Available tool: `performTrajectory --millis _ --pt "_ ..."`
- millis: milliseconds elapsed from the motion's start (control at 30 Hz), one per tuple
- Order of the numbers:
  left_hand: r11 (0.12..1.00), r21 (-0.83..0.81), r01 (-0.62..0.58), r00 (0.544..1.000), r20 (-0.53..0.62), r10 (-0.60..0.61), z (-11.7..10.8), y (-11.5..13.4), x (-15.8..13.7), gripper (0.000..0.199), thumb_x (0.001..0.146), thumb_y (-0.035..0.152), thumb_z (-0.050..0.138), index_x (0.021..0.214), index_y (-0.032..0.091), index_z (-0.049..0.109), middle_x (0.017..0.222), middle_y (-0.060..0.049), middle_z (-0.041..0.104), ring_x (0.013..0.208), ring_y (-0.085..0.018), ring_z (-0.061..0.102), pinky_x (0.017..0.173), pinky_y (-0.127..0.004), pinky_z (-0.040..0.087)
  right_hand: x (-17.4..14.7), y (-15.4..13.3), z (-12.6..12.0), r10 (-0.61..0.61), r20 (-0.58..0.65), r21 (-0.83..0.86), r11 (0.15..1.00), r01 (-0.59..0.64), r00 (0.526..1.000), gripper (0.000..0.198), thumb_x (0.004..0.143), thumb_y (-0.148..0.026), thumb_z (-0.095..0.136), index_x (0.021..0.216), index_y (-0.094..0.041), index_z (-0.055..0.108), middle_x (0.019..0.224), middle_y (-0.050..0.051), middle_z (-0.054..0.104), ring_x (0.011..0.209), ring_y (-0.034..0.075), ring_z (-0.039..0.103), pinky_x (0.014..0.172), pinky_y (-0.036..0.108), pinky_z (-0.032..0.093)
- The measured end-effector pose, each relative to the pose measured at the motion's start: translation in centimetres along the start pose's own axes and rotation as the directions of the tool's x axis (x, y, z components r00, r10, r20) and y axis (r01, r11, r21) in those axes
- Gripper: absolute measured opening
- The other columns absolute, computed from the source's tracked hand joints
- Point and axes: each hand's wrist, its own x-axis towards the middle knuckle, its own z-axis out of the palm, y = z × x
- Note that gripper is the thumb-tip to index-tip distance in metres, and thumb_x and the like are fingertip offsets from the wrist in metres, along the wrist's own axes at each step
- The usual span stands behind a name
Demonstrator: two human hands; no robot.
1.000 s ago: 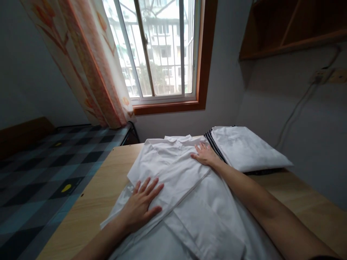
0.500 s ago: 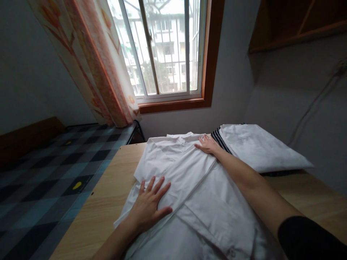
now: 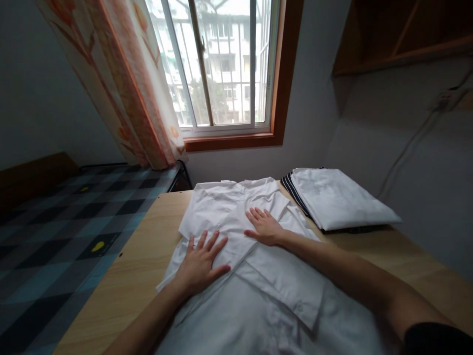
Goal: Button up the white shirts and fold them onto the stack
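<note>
A white shirt (image 3: 221,202) lies spread on the wooden table (image 3: 136,276), with its collar end toward the window. One sleeve is folded diagonally across the body, and its cuff (image 3: 306,308) rests at the lower right. My left hand (image 3: 202,264) presses flat on the left side of the shirt, fingers spread. On the middle of the shirt, farther from me, my right hand (image 3: 264,227) also lies flat with its fingers stretched out. Neither hand grips the cloth. The near end of the shirt is blurred.
Folded white cloth (image 3: 340,197) lies on black striped fabric (image 3: 295,192) at the table's right back. A bed with a checked cover (image 3: 121,222) stands on the left. Behind are a curtain (image 3: 121,74) and a barred window (image 3: 221,69); a wooden shelf (image 3: 399,44) hangs upper right.
My right hand has slid from the shirt's upper right edge near the collar down and left to its middle. My left hand keeps its place on the cloth. The view has shifted slightly.
</note>
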Motion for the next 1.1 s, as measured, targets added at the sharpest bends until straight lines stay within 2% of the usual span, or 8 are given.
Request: performTrajectory --millis 167,267,400,567,767,933,1000,1100 --pt "0.999 0.037 0.0 1.0 0.02 -0.001 0.4 -0.2 0.2 0.076 0.085 0.073 0.038 0.15 0.035 0.027 0.16 -0.004 0.02 0.145 -0.041 0.015 0.111 -0.066 0.011 -10.3 -2.8 -1.2 -0.285 0.078 0.1 0.956 0.277 0.955 0.085 0.089 -0.073 0.033 0.153 -0.017 0.024 0.159 0.018 0.016 0.147 0.033 0.012 0.117 0.053 0.009" --pt "0.998 0.055 -0.021 0.999 0.025 0.02 0.4 -0.3 0.3 0.076 0.086 0.073 0.037 0.151 0.035 0.026 0.16 -0.003 0.019 0.146 -0.04 0.014 0.113 -0.064 0.011 -15.4 -3.1 -1.8 -0.382 0.115 0.168 0.917 0.362 0.917 0.086 0.087 -0.072 0.039 0.153 -0.019 0.023 0.159 0.016 0.019 0.147 0.032 0.013 0.118 0.054 0.008" --pt "0.997 0.071 -0.038 0.999 0.034 0.036 -0.2 -0.3 0.0 0.075 0.088 0.071 0.035 0.151 0.032 0.027 0.159 -0.005 0.019 0.146 -0.038 0.016 0.114 -0.062 0.012 -21.3 -2.4 -2.1 -0.414 0.098 0.19 0.9 0.392 0.905 0.087 0.087 -0.067 0.047 0.154 -0.022 0.017 0.158 0.014 0.023 0.146 0.033 0.017 0.118 0.056 0.01" --pt "0.986 0.065 -0.156 0.988 0.015 0.156 -0.6 -1.3 -2.2 0.069 0.091 0.067 0.035 0.149 0.029 0.033 0.157 -0.006 0.025 0.145 -0.033 0.021 0.115 -0.054 0.017 -27.4 -0.9 -1.9 -0.352 0.065 0.112 0.932 0.344 0.934 0.079 0.09 -0.06 0.048 0.154 -0.026 0.016 0.16 0.009 0.018 0.146 0.03 0.017 0.119 0.052 0.014" --pt "0.971 0.089 -0.224 0.971 -0.059 0.23 0.4 -3.3 -8.5 0.07 0.089 0.067 0.039 0.15 0.034 0.028 0.156 -0.004 0.028 0.144 -0.029 0.027 0.116 -0.046 0.02 -32.5 0.8 -0.1 -0.218 -0.046 -0.054 0.975 0.216 0.975 0.079 0.088 -0.06 0.051 0.153 -0.029 0.02 0.159 0.005 0.021 0.146 0.031 0.02 0.118 0.05 0.019" --pt "0.974 0.12 -0.192 0.974 -0.094 0.204 1.6 -2.9 -14.5 0.081 0.083 0.07 0.048 0.152 0.033 0.025 0.156 -0.005 0.03 0.143 -0.032 0.028 0.116 -0.049 0.021 -34.5 1.4 0.4 -0.212 -0.161 -0.123 0.973 0.194 0.964 0.086 0.081 -0.068 0.055 0.152 -0.027 0.026 0.156 0.007 0.03 0.141 0.032 0.033 0.114 0.048 0.029" --pt "0.991 0.078 -0.112 0.984 -0.132 0.122 2.1 -2.4 -16.3 0.078 0.082 0.067 0.052 0.149 0.034 0.033 0.155 -0.005 0.032 0.142 -0.034 0.03 0.114 -0.051 0.026 -34.6 1.6 0.3 -0.221 -0.195 -0.133 0.971 0.198 0.955 0.084 0.082 -0.064 0.057 0.151 -0.027 0.03 0.152 0.007 0.037 0.137 0.031 0.04 0.111 0.045 0.035" --pt "0.982 -0.138 0.131 0.954 -0.25 -0.163 2.5 -1.7 -17.7 0.072 0.077 0.065 0.058 0.138 0.028 0.052 0.149 -0.009 0.043 0.135 -0.035 0.042 0.109 -0.05 0.038 -33.9 1.5 0.1 -0.185 -0.25 -0.13 0.979 0.156 0.95 0.067 0.085 -0.054 0.059 0.146 -0.03 0.041 0.141 0.005 0.053 0.126 0.027 0.053 0.108 0.042 0.038"
